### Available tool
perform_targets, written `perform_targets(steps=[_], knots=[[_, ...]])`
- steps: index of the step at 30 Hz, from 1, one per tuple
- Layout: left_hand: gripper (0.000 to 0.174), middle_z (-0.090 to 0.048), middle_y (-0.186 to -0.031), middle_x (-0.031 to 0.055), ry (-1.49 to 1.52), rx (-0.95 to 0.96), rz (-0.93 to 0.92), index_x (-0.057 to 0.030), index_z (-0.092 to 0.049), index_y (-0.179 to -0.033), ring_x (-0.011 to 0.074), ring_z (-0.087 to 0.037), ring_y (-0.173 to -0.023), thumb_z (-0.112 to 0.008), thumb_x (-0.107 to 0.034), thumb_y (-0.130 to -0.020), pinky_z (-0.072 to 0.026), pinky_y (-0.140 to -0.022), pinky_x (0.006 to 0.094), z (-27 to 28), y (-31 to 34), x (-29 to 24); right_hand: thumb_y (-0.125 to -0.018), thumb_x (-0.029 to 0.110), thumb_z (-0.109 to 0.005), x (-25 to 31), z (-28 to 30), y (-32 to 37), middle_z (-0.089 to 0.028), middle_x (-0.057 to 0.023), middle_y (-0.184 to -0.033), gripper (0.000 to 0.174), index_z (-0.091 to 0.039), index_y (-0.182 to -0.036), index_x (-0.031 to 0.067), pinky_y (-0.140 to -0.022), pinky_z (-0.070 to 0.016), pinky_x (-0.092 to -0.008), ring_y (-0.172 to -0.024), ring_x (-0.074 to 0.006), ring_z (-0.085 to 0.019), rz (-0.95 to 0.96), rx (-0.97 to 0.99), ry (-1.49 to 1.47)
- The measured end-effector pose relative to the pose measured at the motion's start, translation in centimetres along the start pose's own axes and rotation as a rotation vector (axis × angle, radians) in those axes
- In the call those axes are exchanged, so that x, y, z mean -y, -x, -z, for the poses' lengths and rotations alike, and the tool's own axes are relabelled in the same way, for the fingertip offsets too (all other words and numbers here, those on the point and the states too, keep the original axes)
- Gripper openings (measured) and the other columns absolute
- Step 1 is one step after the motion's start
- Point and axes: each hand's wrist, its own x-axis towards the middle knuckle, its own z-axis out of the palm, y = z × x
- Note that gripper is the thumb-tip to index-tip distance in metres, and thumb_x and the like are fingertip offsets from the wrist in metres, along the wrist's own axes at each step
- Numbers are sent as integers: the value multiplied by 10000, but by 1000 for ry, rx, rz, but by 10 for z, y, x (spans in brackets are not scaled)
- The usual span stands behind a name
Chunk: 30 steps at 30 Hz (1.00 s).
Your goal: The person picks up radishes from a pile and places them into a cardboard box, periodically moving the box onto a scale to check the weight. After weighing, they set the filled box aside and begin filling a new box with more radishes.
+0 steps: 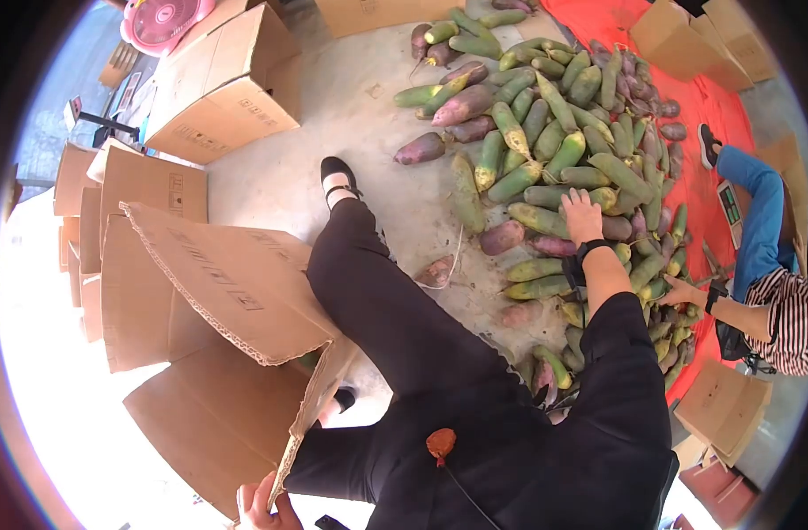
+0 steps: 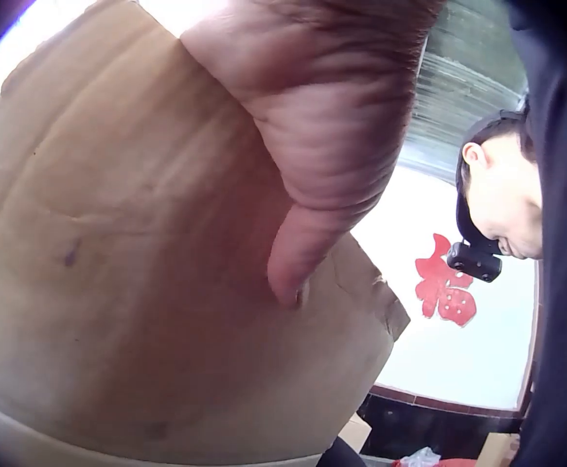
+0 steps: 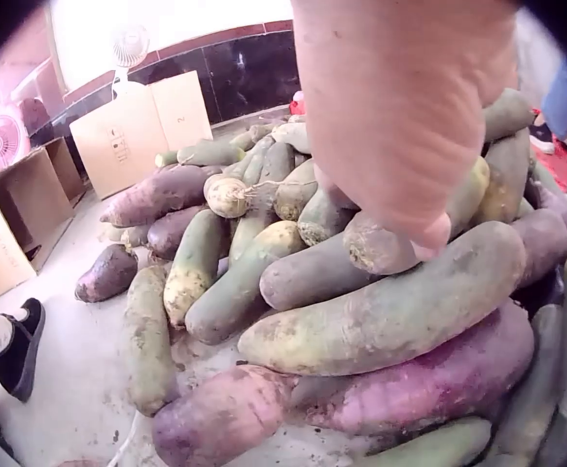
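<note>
At the lower left of the head view, my left hand (image 1: pixel 267 505) grips the edge of an open cardboard box (image 1: pixel 236 265). Its thumb (image 2: pixel 308 248) lies against the cardboard flap (image 2: pixel 138 243) in the left wrist view, while the other fingers are hidden. My right hand (image 1: pixel 583 217) reaches onto a heap of green radishes (image 1: pixel 563 155), fingers laid over them. In the right wrist view the back of that hand (image 3: pixel 400 117) hides most fingers; a thumb tip touches a green radish (image 3: pixel 376 243). Below it lie a long green radish (image 3: pixel 390 306) and a purple radish (image 3: pixel 429 375).
A red sheet (image 1: pixel 695 106) lies under the heap's far side. Another person's hand (image 1: pixel 682 291) reaches into the radishes from the right. Other cardboard boxes (image 1: pixel 218 84) and a pink fan (image 1: pixel 165 22) stand at the upper left. My leg (image 1: pixel 395 300) extends between box and heap.
</note>
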Motion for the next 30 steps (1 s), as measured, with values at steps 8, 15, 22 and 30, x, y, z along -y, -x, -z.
perform_targets(steps=[8,15,22,30], knots=[[245,-656,-1050,166,-134,131,291,-131,-730,-930,301,-667,-817,-700,-282,-740,-540,-682,400,14,-11,-26,-842,163,-529,3,13,-16,-520,-15,-1078,219,-588,-1053,166,-832,-425,-392,-1066,-199,-481,41,171,173],[173,-691,-778,91,-102,89,-122,-42,-692,-842,200,-655,-712,-734,-158,-721,-508,-767,330,-1,-1,19,-802,130,-540,31,28,-8,-536,-25,-1009,195,-598,-987,148,-823,-399,-395,-1023,-200,-500,153,20,45],[332,-636,-679,48,122,92,383,17,-645,-961,142,-546,-579,-761,-197,-735,-468,-617,291,-3,14,24,-802,105,-537,67,24,-4,-530,-48,-1079,252,-558,-1051,143,-820,-405,-410,-1072,-224,-482,197,-111,-209],[309,-634,-642,79,138,21,270,42,-652,-911,162,-556,-556,-759,-187,-734,-480,-605,299,-3,9,17,-849,137,-494,25,20,-25,-562,-45,-1088,249,-541,-1093,148,-863,-399,-458,-1106,-222,-487,-60,84,-74]])
